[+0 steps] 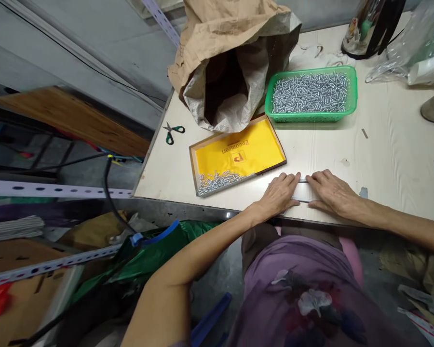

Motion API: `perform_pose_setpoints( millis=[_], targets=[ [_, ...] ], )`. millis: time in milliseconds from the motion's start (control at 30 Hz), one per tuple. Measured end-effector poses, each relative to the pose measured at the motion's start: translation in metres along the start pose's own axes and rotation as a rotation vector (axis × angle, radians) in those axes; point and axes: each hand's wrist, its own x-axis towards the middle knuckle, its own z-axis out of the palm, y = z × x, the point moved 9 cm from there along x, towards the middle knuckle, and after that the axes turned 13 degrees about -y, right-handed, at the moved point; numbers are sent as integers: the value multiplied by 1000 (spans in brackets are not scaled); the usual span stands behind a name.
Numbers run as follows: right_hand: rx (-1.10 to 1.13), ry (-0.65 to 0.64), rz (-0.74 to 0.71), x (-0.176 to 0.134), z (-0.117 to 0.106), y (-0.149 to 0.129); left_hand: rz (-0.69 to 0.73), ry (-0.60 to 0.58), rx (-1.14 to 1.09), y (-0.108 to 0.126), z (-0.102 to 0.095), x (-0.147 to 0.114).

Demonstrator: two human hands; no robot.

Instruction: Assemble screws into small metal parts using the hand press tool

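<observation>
At the table's front edge, my left hand (280, 195) and my right hand (331, 193) face each other with bent fingers and thumbs. Between them lies a flat, pale piece with two straight, thin edges (302, 199); the hands cover its ends, and its kind cannot be made out. Left of my left hand is a shallow cardboard tray (281, 153) with a yellow printed lining. Small silvery metal pins or screws (217, 182) are heaped in its near left corner. Beyond my hands, a green plastic basket (311, 117) is full of similar metal pieces (311, 92).
A large open paper sack (231, 29) stands behind the tray. Green-handled scissors (172, 131) lie near the left table edge. At the back right are a kettle (365, 29) and clear plastic bags (415, 43). A perforated metal rail (58, 189) runs left of the table.
</observation>
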Motion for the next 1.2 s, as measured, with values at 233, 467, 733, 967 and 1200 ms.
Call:
perform_pose_setpoints(
  millis=[233, 467, 733, 967, 1200],
  targets=[
    [-39, -54, 40, 8, 2, 1, -71, -28, 22, 2, -3, 8],
    [-47, -40, 17, 19, 5, 8, -152, 35, -38, -6, -4, 11],
    [-13, -55, -103, 30, -12, 38, -113, 333, -61, 8, 19, -4],
    [-78, 38, 14, 55, -23, 60, 10, 339, -77, 39, 43, -7],
    [-165, -5, -310, 67, -28, -36, 111, 399, -41, 52, 35, -20]
  ],
)
